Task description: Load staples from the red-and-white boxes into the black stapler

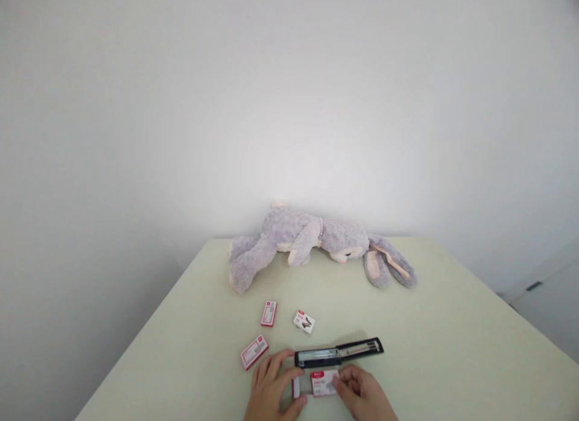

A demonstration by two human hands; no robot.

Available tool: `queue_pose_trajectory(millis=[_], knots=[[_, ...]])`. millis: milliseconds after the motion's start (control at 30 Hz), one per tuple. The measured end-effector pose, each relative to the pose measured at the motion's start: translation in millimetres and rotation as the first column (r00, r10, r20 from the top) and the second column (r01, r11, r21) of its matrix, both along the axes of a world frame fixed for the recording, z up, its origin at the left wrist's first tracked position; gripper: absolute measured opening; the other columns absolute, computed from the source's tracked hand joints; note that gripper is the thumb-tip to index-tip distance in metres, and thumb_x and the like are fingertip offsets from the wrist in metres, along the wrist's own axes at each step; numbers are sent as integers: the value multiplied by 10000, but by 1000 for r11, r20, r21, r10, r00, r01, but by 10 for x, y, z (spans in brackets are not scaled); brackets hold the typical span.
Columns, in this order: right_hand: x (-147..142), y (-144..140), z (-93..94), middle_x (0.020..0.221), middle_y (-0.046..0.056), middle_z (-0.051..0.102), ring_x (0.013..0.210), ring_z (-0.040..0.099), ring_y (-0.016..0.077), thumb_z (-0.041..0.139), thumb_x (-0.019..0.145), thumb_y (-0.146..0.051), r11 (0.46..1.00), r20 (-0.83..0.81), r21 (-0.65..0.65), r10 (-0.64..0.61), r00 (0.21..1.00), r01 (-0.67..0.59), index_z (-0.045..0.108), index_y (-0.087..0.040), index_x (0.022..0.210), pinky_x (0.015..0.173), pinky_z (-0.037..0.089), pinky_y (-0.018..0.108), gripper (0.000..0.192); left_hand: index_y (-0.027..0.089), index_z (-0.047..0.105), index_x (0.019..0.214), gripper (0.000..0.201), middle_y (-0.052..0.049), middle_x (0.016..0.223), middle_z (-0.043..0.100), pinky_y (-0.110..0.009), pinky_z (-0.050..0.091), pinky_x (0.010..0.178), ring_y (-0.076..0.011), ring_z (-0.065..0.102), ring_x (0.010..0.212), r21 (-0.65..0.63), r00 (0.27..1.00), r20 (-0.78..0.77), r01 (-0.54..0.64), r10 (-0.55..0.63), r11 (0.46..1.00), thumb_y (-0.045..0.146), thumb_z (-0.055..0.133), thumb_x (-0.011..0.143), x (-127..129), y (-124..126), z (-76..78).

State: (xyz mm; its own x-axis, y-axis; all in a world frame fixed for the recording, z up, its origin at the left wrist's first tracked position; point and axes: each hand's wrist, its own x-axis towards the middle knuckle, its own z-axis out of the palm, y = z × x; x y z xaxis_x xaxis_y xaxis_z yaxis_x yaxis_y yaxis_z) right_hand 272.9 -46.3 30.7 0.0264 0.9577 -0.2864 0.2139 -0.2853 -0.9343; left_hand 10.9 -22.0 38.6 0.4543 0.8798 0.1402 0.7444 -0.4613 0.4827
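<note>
Both hands are working a small staple box [322, 383] at the near table [452, 348] edge, just in front of the opened stapler [339, 353]: left hand [271, 388] pinching its pulled-out tray end, right hand [362, 394] pinching the sleeve. The box is looking light, thin cardboard, easily crushed, so gripping by the short ends seems safest; staple strips inside would probably break apart.

We see a grey plush rabbit [312, 240] with pink ears, red-and-white boxes [268, 313], a black stapler [338, 353], a pale cream bench [452, 348]
</note>
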Motion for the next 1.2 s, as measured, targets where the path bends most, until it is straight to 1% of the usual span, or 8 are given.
queue_pose_trajectory(millis=[100, 200, 333, 467, 567, 700, 867, 1200], knots=[[79, -23, 160, 521, -72, 484, 516, 463, 154, 628, 815, -632, 995, 173, 102, -37, 984, 19, 667, -234, 867, 545, 295, 269, 403, 421, 631, 1304, 496, 25, 1523, 538, -455, 456, 1085, -283, 554, 1284, 49, 999, -23, 30, -29, 998, 457, 742, 822, -42, -7, -77], [-20, 5, 313, 582, -52, 579, 564, 575, 190, 534, 899, -592, 980, 283, 193, -13, 959, -43, 684, -261, 1130, 586, 375, 284, 430, 420, 630, 1315, 568, 28, 1470, 597, -451, 454, 1077, -291, 578, 1253, 121, 998, -44, -38, 44, 992, 442, 787, 769, 25, -21, -201], [-325, 152, 258, 646, 3, 668, 597, 615, 208, 561, 833, -695, 987, 40, 148, 49, 998, -54, 703, -224, 1131, 613, 458, 304, 575, 448, 687, 1236, 557, 29, 1370, 675, -468, 465, 1021, -318, 616, 1188, 194, 977, -69, -184, 201, 963, 484, 844, 703, 170, -11, -375], [-637, 307, 94, 509, -55, 504, 461, 478, 164, 458, 791, -845, 996, -131, 85, 20, 991, -9, 652, -184, 1043, 501, 411, 281, 734, 487, 691, 1204, 575, 47, 1353, 686, -491, 463, 999, -335, 618, 1183, 200, 971, -73, -208, 227, 957, 468, 880, 662, 219, 16, -457], [-770, 366, 100, 533, -78, 453, 500, 452, 152, 524, 802, -774, 989, -57, 146, 26, 998, -18, 625, -195, 1015, 527, 394, 266, 625, 463, 689, 1220, 576, 21, 1339, 695, -479, 468, 997, -333, 626, 1175, 182, 976, -66, -192, 207, 964, 531, 865, 675, 158, 42, -446], [-794, 389, 261, 598, -71, 465, 588, 473, 144, 583, 870, -500, 969, 119, 233, 54, 991, -81, 639, -215, 904, 599, 368, 252, 292, 429, 670, 1255, 559, -13, 1347, 671, -434, 488, 1001, -302, 625, 1184, 124, 995, -20, -99, 102, 987, 523, 826, 727, 60, 60, -410], [-719, 357, 474, 579, -81, 466, 559, 455, 118, 583, 855, -307, 936, 309, 250, 167, 936, -249, 667, -220, 834, 570, 318, 233, 123, 359, 718, 1137, 448, -38, 1125, 686, -392, 497, 908, -265, 641, 1024, 107, 990, 54, -136, 130, 985, 506, 831, 729, 52, 45, -373], [-543, 290, 464, 647, -55, 672, 586, 564, 120, 601, 623, -94, 861, 552, 119, 357, 754, -495, 710, -259, 794, 571, 293, 216, 262, 358, 684, 1152, 413, 18, 1048, 701, -351, 467, 928, -227, 642, 1014, -53, 996, 75, -34, 38, 998, 399, 805, 759, 11, 53, -148]])
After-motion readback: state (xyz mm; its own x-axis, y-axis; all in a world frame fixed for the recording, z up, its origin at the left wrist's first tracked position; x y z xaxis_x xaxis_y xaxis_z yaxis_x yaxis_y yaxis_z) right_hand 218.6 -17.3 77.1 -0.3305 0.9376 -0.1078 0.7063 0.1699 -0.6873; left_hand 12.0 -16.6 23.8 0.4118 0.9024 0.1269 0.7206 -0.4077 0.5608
